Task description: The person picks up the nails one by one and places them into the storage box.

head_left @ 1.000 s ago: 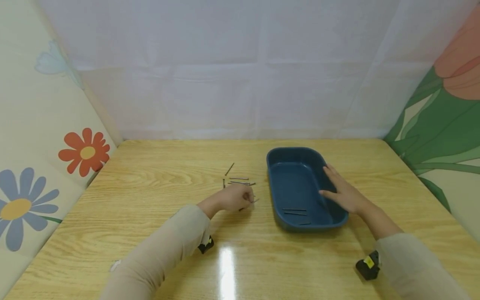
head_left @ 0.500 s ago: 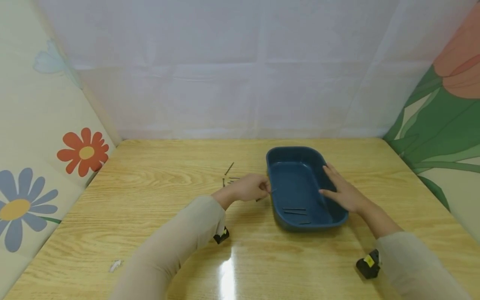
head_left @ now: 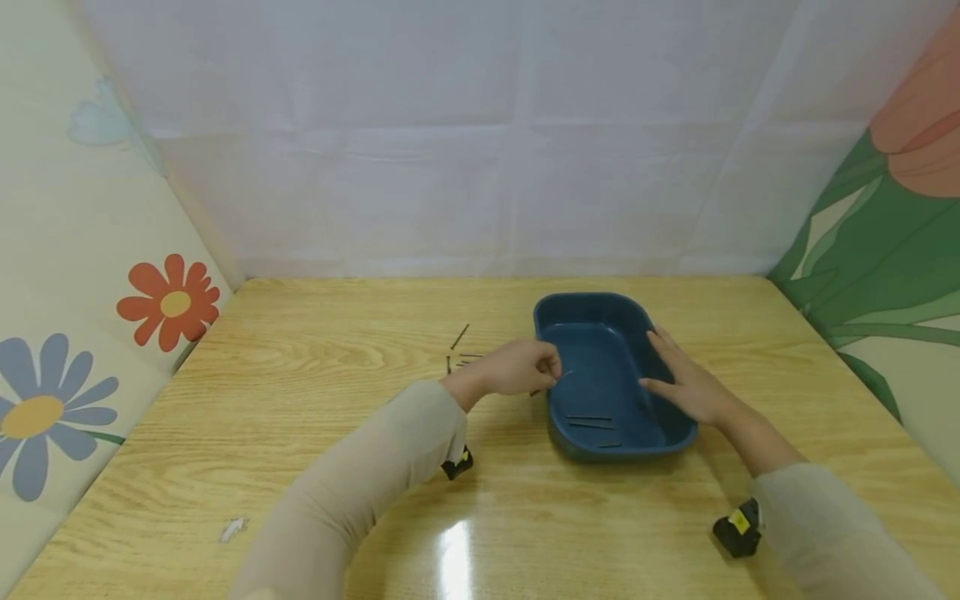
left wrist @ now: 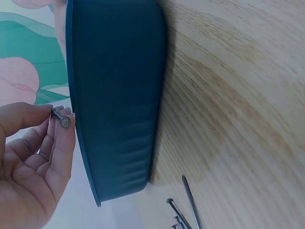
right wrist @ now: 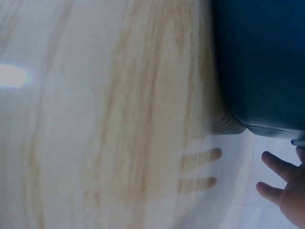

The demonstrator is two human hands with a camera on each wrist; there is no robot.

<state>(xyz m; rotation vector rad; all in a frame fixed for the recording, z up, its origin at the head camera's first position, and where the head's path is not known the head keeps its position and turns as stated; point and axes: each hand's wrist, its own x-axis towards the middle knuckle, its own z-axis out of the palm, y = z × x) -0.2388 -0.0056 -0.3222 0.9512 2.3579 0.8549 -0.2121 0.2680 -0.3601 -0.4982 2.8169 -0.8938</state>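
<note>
My left hand (head_left: 519, 367) is at the left rim of a deep blue plastic basin (head_left: 592, 346). Thumb and fingers pinch a nail (left wrist: 62, 118), its round head toward the left wrist camera and its shank pointing over the basin. My right hand (head_left: 693, 390) rests on the basin's right rim with fingers spread and fairly straight; the right wrist view catches some fingertips (right wrist: 279, 167) beside the basin's outer wall. Several nails (head_left: 589, 417) lie on the basin floor near its front. On the table left of the basin are more loose nails (head_left: 460, 337), partly hidden by my left hand.
The wood-grain table (head_left: 337, 325) ends at a white sheet (head_left: 450, 167) behind. Flower-print panels (head_left: 67, 250) stand at both sides. A small whitish patch (head_left: 232, 529) marks the table at front left. Black wrist cameras (head_left: 737, 529) hang under both sleeves.
My left hand has moved right and slightly away from me, carrying a nail from the loose pile to the basin's left rim. The right hand and basin have stayed put.
</note>
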